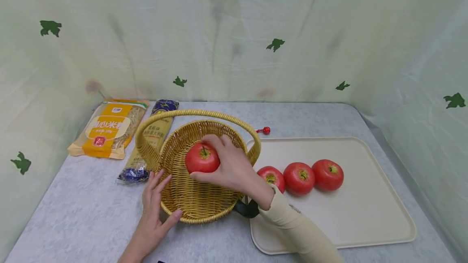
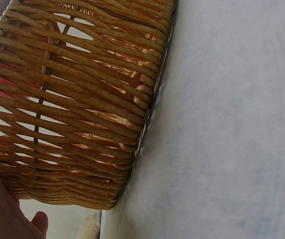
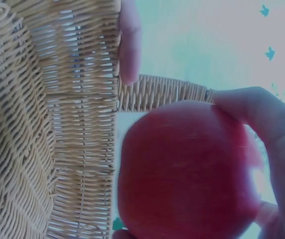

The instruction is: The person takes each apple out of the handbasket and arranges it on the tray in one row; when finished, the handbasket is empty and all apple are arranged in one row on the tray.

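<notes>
My right hand [image 1: 234, 163] holds a red apple [image 1: 202, 159] from its right side, thumb in front and fingers behind. The apple is over the inside of a round wicker basket [image 1: 199, 208], and the right wrist view shows that apple [image 3: 187, 174] beside the woven wall. At the basket's left front rim rests my left hand [image 1: 151, 210], fingers fairly straight and spread, thumb on the near edge. In the left wrist view the basket's outer wall [image 2: 77, 109] stands on the table. Three more apples, such as the middle one [image 1: 299, 178], lie in a row on a beige tray [image 1: 365, 214].
An arched handle [image 1: 199, 113] spans the basket. To its left lie a yellow-orange food bag [image 1: 109, 129] and a spaghetti pack [image 1: 135, 165], partly behind the basket. A small red object [image 1: 266, 130] lies behind the tray. Something black [image 1: 246, 209] shows between basket and tray.
</notes>
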Available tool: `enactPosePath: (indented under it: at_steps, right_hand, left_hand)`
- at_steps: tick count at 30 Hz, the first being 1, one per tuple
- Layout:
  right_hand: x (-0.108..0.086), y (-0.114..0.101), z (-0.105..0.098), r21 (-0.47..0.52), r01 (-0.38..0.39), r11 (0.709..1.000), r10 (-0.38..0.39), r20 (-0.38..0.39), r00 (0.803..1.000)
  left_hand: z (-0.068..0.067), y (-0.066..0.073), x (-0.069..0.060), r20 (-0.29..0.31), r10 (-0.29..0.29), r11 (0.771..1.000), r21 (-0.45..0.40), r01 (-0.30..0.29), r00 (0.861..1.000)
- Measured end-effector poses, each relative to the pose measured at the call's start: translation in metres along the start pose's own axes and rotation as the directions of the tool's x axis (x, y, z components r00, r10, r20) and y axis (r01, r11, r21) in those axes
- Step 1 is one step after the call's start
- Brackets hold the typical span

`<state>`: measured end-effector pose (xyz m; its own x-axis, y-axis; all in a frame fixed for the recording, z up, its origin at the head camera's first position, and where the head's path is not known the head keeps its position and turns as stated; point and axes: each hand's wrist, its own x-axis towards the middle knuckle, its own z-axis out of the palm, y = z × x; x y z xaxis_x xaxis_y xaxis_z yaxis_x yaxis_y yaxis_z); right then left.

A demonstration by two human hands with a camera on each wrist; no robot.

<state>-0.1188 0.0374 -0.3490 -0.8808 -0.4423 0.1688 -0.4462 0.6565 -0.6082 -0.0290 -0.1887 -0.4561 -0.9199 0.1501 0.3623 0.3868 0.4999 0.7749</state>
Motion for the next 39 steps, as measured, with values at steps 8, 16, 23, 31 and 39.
enactPosePath:
  at_steps: [8,16,23,31,39]
  right_hand:
    - [-0.017,0.001,-0.005,0.067,0.077,0.995,-0.069,-0.114,0.991]
    - [-0.033,0.003,-0.012,0.172,0.195,0.966,-0.155,-0.221,0.963]
    - [-0.048,0.006,-0.019,0.215,0.270,0.938,-0.204,-0.286,0.936]
    - [-0.065,0.015,-0.031,0.276,0.352,0.895,-0.234,-0.382,0.894]
    - [-0.081,0.007,-0.059,0.187,0.411,0.892,-0.256,-0.542,0.801]
  left_hand:
    - [-0.001,0.001,-0.001,-0.001,0.006,1.000,0.000,-0.006,1.000]
    - [-0.001,0.000,-0.001,-0.001,-0.006,1.000,-0.001,0.006,1.000]
    - [-0.001,0.000,-0.001,-0.003,-0.010,1.000,-0.008,0.010,1.000]
    - [0.000,0.000,0.000,-0.003,0.002,1.000,-0.012,-0.002,1.000]
    - [0.001,-0.001,0.000,-0.004,0.016,1.000,-0.010,-0.016,1.000]
